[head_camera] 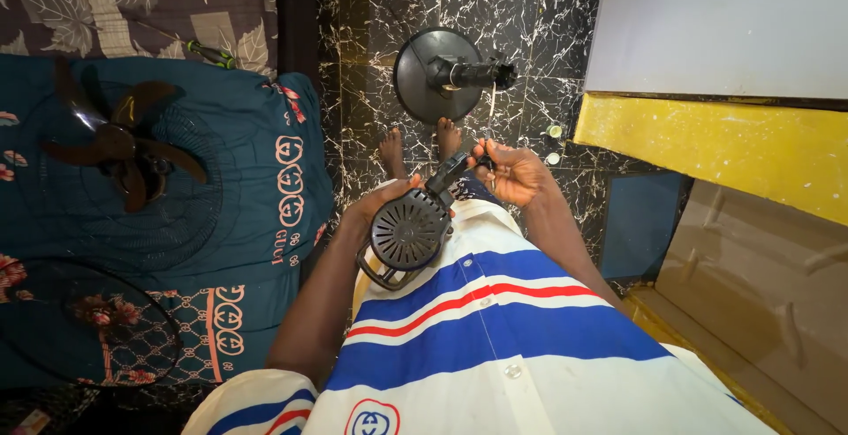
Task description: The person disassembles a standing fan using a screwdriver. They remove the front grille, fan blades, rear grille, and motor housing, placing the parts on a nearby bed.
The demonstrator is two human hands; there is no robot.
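My left hand point(375, 204) grips a round black fan motor housing point(409, 232) with a vented back, held against my striped shirt. My right hand point(517, 173) pinches a thin white cable point(492, 113) and touches the black neck piece point(446, 173) at the top of the motor. The cable runs up toward a round black fan base with its stand point(442, 73), which sits on the dark marble floor beyond my bare feet point(420, 145).
On a teal patterned sheet point(238, 223) at left lie a brown fan blade point(124, 148) inside a wire guard, a second wire guard point(84, 325) and a screwdriver point(208, 51). Two small caps point(553, 143) lie on the floor. A yellow-edged furniture piece point(707, 148) stands at right.
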